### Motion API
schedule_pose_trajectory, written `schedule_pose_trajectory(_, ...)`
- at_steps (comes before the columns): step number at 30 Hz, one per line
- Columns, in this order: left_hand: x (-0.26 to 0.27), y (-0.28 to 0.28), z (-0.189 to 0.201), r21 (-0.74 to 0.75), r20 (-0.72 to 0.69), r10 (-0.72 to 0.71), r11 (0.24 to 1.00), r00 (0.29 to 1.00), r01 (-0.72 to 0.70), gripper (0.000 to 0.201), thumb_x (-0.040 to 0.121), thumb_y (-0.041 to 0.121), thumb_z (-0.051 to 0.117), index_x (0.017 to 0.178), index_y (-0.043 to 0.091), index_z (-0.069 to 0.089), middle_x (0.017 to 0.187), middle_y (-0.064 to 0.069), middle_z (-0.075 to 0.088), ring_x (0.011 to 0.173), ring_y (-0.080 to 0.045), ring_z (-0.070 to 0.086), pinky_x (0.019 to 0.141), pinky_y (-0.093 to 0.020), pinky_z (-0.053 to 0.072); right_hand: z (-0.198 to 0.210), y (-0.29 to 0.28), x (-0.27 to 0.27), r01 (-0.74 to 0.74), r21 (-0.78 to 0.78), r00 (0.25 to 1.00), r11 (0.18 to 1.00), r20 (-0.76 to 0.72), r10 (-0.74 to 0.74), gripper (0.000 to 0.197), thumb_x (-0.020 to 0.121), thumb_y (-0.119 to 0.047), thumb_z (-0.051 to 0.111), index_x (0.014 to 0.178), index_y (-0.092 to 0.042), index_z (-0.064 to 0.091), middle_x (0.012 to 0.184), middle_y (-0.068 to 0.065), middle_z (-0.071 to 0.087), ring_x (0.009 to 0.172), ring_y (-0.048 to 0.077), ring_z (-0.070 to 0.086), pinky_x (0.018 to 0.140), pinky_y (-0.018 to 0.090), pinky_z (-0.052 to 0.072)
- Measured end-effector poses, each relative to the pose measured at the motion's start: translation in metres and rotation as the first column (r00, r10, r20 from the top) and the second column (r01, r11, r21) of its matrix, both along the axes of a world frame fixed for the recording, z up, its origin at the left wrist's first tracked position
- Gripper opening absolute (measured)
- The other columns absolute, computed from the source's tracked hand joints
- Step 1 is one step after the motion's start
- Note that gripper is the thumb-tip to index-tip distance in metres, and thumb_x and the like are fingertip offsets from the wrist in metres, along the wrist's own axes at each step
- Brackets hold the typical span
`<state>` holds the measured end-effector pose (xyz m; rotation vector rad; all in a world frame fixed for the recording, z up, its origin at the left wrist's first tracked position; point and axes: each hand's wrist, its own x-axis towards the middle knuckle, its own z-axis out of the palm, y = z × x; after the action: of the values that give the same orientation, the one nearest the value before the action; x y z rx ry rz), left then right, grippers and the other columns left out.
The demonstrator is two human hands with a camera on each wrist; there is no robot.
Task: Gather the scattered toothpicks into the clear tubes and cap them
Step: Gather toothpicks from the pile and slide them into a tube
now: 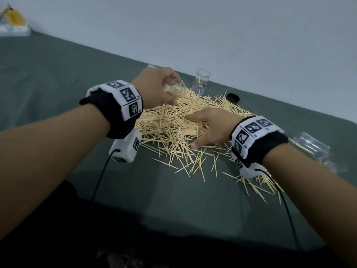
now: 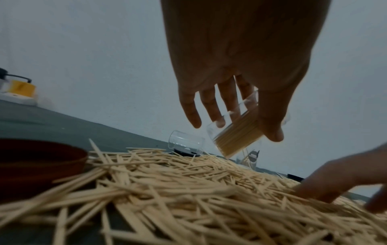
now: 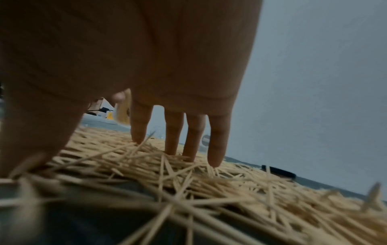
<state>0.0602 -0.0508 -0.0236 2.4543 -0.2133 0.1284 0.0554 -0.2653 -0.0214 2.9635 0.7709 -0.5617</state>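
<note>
loose toothpicks [image 1: 173, 130] lie under the right hand [image 1: 213, 125], fingers spread flat on them; just beyond, the left hand [image 1: 154, 87] grips a part-filled clear tube [image 1: 176, 89], tilted.

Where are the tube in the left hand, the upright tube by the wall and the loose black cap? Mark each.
held tube [image 1: 176, 91], head view, on its clear wall.
upright tube [image 1: 201, 82], head view, mid body.
black cap [image 1: 233, 97], head view, on its top.

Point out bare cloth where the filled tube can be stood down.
Bare dark green cloth lies left of the pale toothpick pile, and near the table's front edge below the strays. Crowded: the pile under both hands, the upright clear tube and black round cap behind it, the lying tube at right.
</note>
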Motion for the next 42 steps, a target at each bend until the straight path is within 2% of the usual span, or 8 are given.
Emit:
schedule_pose_trajectory(10, -0.001, -0.008, 0.000, -0.011, -0.031, -0.014, 1.000, 0.999, 0.014, 0.058, 0.072, 0.031, 0.084, 0.124, 0.030, 0.057, 0.111, 0.013, 0.057, 0.102, -0.007, 0.052, 0.084, -0.023, 0.038, -0.012, -0.003, 0.019, 0.010, 0.121, 0.994, 0.993, 0.104, -0.023, 0.045, 0.084, -0.042, 0.071, 0.127, -0.045, 0.058, 0.129, -0.007, 0.062, 0.113, 0.015, 0.059, 0.099, 0.035, 0.047)
schedule_pose_trajectory(14, -0.003, -0.011, 0.000, -0.002, -0.033, -0.024, 1.000, 0.999, 0.024, 0.057, 0.073, 0.031, 0.084, 0.123, 0.031, 0.056, 0.110, 0.013, 0.056, 0.101, -0.006, 0.051, 0.081, -0.021, 0.037, -0.010, -0.010, 0.018, 0.038, 0.133, 0.993, 0.990, 0.109, -0.053, 0.040, 0.085, -0.037, 0.071, 0.124, -0.042, 0.062, 0.124, -0.005, 0.065, 0.110, 0.016, 0.061, 0.097, 0.035, 0.049)
schedule_pose_trajectory(19, -0.004, -0.015, 0.001, -0.010, -0.038, -0.043, 0.999, 0.998, 0.043, 0.058, 0.074, 0.029, 0.083, 0.125, 0.030, 0.056, 0.111, 0.014, 0.055, 0.103, -0.005, 0.050, 0.066, -0.010, 0.035, -0.008, -0.027, 0.019, 0.111, 0.120, 0.984, 0.987, 0.127, -0.126, 0.041, 0.086, -0.037, 0.071, 0.127, -0.039, 0.061, 0.128, -0.004, 0.063, 0.112, 0.018, 0.060, 0.095, 0.031, 0.047)
schedule_pose_trajectory(22, -0.004, -0.019, 0.001, -0.022, -0.040, -0.056, 0.998, 0.998, 0.055, 0.059, 0.074, 0.028, 0.083, 0.125, 0.029, 0.055, 0.112, 0.014, 0.055, 0.105, -0.006, 0.050, 0.075, -0.015, 0.041, -0.009, -0.038, 0.016, 0.111, 0.136, 0.985, 0.984, 0.117, -0.127, 0.055, 0.083, -0.048, 0.070, 0.134, -0.044, 0.051, 0.131, -0.006, 0.059, 0.117, 0.016, 0.055, 0.099, 0.034, 0.044)
schedule_pose_trajectory(25, -0.005, -0.022, 0.002, -0.021, -0.036, -0.056, 0.998, 0.998, 0.055, 0.059, 0.073, 0.027, 0.083, 0.125, 0.027, 0.056, 0.109, 0.014, 0.055, 0.106, -0.007, 0.051, 0.089, -0.024, 0.040, -0.010, -0.048, 0.012, 0.110, 0.118, 0.985, 0.987, 0.123, -0.124, 0.080, 0.074, -0.066, 0.069, 0.144, -0.046, 0.036, 0.148, -0.004, 0.040, 0.135, 0.019, 0.038, 0.111, 0.044, 0.034)
schedule_pose_trajectory(28, -0.006, -0.023, 0.002, -0.009, -0.034, -0.056, 0.998, 0.998, 0.056, 0.059, 0.073, 0.028, 0.083, 0.125, 0.027, 0.056, 0.109, 0.014, 0.056, 0.106, -0.007, 0.051, 0.089, -0.023, 0.038, -0.010, -0.054, 0.011, 0.145, 0.025, 0.984, 0.989, 0.098, -0.146, 0.101, 0.062, -0.075, 0.070, 0.147, -0.048, 0.023, 0.159, -0.005, 0.020, 0.146, 0.022, 0.019, 0.116, 0.051, 0.025)
schedule_pose_trajectory(30, -0.006, -0.024, 0.002, -0.002, -0.034, -0.056, 0.998, 0.998, 0.056, 0.059, 0.074, 0.028, 0.083, 0.126, 0.027, 0.055, 0.110, 0.013, 0.057, 0.106, -0.006, 0.051, 0.090, -0.023, 0.038, -0.010, -0.054, 0.011, 0.165, -0.012, 0.984, 0.986, 0.064, -0.164, 0.105, 0.063, -0.072, 0.072, 0.149, -0.046, 0.018, 0.159, -0.004, 0.022, 0.146, 0.023, 0.022, 0.116, 0.049, 0.026)
schedule_pose_trajectory(42, -0.006, -0.027, -0.003, 0.017, -0.028, -0.064, 0.998, 0.998, 0.064, 0.060, 0.073, 0.032, 0.083, 0.126, 0.028, 0.055, 0.113, 0.013, 0.059, 0.108, -0.006, 0.051, 0.092, -0.024, 0.037, -0.013, -0.030, 0.012, 0.080, 0.140, 0.992, 0.987, 0.081, -0.092, 0.049, 0.085, -0.038, 0.072, 0.132, -0.037, 0.057, 0.137, -0.006, 0.058, 0.123, 0.016, 0.054, 0.104, 0.032, 0.041)
